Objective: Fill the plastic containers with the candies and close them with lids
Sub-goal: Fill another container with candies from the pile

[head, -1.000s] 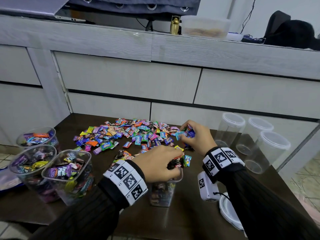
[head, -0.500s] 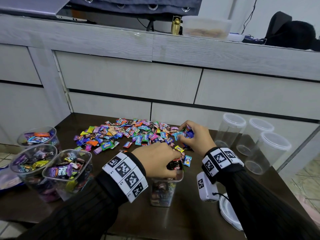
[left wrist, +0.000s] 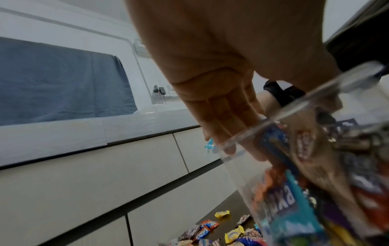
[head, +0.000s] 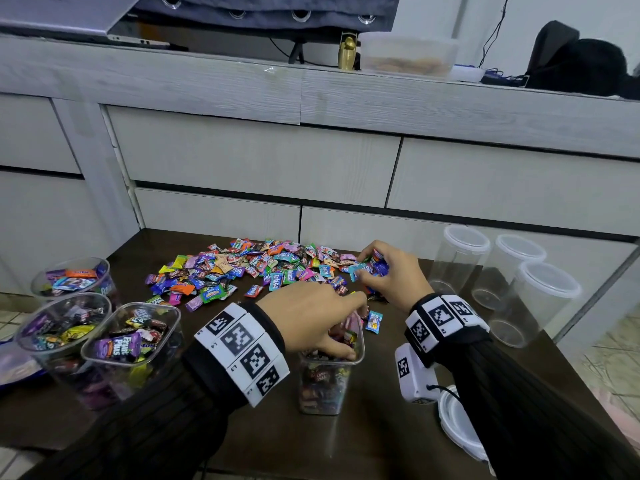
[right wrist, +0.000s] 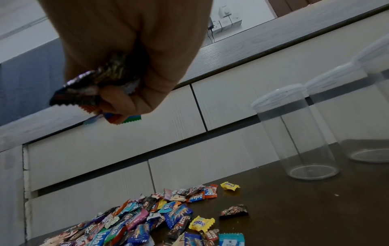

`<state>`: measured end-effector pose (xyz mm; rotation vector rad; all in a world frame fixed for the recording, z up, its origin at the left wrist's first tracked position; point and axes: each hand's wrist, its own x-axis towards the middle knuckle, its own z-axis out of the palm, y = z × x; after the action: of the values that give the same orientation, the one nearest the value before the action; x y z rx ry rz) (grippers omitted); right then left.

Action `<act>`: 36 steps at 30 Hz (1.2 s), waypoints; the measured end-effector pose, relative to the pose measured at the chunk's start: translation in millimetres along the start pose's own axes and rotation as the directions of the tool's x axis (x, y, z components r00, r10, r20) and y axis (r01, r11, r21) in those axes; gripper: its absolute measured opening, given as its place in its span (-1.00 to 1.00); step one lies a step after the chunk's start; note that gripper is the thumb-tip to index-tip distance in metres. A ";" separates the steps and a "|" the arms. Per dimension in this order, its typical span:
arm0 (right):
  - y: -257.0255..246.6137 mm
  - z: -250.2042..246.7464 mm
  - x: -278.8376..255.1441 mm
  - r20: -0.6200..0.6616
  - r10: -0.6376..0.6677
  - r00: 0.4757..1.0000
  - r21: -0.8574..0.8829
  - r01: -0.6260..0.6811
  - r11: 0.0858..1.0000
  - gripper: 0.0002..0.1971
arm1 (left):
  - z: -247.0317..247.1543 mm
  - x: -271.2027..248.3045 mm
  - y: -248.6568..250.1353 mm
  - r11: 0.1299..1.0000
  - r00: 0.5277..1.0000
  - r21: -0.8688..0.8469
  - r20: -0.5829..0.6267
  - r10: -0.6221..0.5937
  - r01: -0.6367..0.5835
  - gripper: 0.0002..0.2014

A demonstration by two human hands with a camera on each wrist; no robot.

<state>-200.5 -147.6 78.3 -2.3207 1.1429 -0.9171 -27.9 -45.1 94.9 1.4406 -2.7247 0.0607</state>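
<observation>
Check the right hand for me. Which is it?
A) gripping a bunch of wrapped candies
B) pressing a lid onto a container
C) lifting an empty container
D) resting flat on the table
A: the right hand has its fingers curled round several wrapped candies, above the candy pile; the empty lidded containers stand untouched.

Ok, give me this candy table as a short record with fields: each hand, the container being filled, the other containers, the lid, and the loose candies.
left hand: over the mouth of the square container, fingers straight, pressing candies in
right hand: grips a bunch of candies above the pile's right edge
square container: nearly full, no lid
filled containers: three at the table's left, no lids
empty round containers: three at right, lids on
loose lid: on the table by the right forearm
candy pile: spread across the table's far middle
</observation>
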 end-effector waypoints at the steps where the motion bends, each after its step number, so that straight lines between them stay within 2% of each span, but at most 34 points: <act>1: -0.7 -0.7 0.2 -0.001 -0.001 1.000 -0.002 0.001 1.000 -0.84 | 0.8 -2.3 0.2 1.000 1.000 -0.030 -0.025 -0.005 0.004 -0.44; 3: -3.0 -3.4 1.3 -0.005 -0.012 1.000 -0.013 0.012 1.000 -0.84 | 0.6 -7.1 -0.1 0.991 0.998 -0.136 -0.064 -0.008 -0.001 -0.46; 5: -6.9 -7.5 2.6 -0.021 -0.030 0.999 -0.009 0.029 1.000 -0.84 | 0.8 -11.8 -1.7 0.957 0.988 -0.290 -0.154 -0.021 -0.025 -0.50; 7: -13.2 -11.6 4.1 -0.057 -0.046 0.997 0.010 0.047 0.999 -0.84 | 4.3 -17.9 -5.2 0.919 0.967 -0.393 -0.245 -0.065 -0.037 -0.42; 8: -17.1 -13.3 4.6 -0.081 -0.058 0.995 0.019 0.060 0.998 -0.84 | 6.5 -20.9 -6.8 0.899 0.963 -0.438 -0.249 -0.099 -0.021 -0.31; 11: -31.7 -14.2 2.2 -0.151 -0.094 0.984 0.084 0.108 0.991 -0.84 | 17.2 -28.5 -10.2 0.815 0.973 -0.573 -0.129 -0.191 0.084 0.01; 14: -46.1 -6.5 -8.9 -0.171 -0.113 0.979 0.180 0.143 0.973 -0.84 | 31.7 -33.6 -13.9 0.678 0.962 -0.715 -0.025 -0.273 0.174 0.21; 17: -55.1 8.6 -24.5 -0.155 -0.142 0.978 0.240 0.177 0.955 -0.82 | 44.5 -37.4 -14.5 0.642 0.944 -0.723 0.041 -0.328 0.254 0.40; 20: -58.7 24.8 -38.6 -0.104 -0.196 0.975 0.256 0.216 0.942 -0.81 | 51.0 -38.0 -14.4 0.625 0.936 -0.741 0.016 -0.352 0.248 0.17; 21: -58.8 29.4 -42.8 -0.078 -0.215 0.974 0.257 0.228 0.939 -0.81 | 51.4 -38.2 -14.0 0.628 0.935 -0.740 0.003 -0.356 0.241 0.16; 24: -56.6 39.0 -52.7 -0.012 -0.256 0.967 0.201 0.253 0.946 -0.83 | 56.1 -37.7 -15.0 0.604 0.931 -0.764 -0.012 -0.365 0.227 0.39; 27: -56.2 37.7 -55.8 0.035 -0.308 0.951 0.148 0.300 0.942 -0.90 | 59.0 -38.9 -15.1 0.566 0.922 -0.786 0.013 -0.386 0.248 0.42; 29: -57.4 34.1 -55.6 0.083 -0.349 0.933 0.126 0.338 0.933 -0.92 | 59.1 -39.1 -14.8 0.562 0.918 -0.790 0.003 -0.396 0.245 0.37; 33: -59.2 31.2 -55.1 0.192 -0.413 0.890 0.104 0.400 0.911 -0.79 | 55.3 -37.8 -13.0 0.581 0.919 -0.786 -0.044 -0.391 0.209 0.11; 36: -58.7 31.2 -55.7 0.195 -0.408 0.892 0.098 0.396 0.913 -0.82 | 53.8 -35.8 -13.5 0.613 0.924 -0.757 -0.034 -0.382 0.225 0.00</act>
<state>-171.6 -66.2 69.8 -2.5840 0.5496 -0.7939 1.6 -26.5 38.9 1.4661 -1.8929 -0.7969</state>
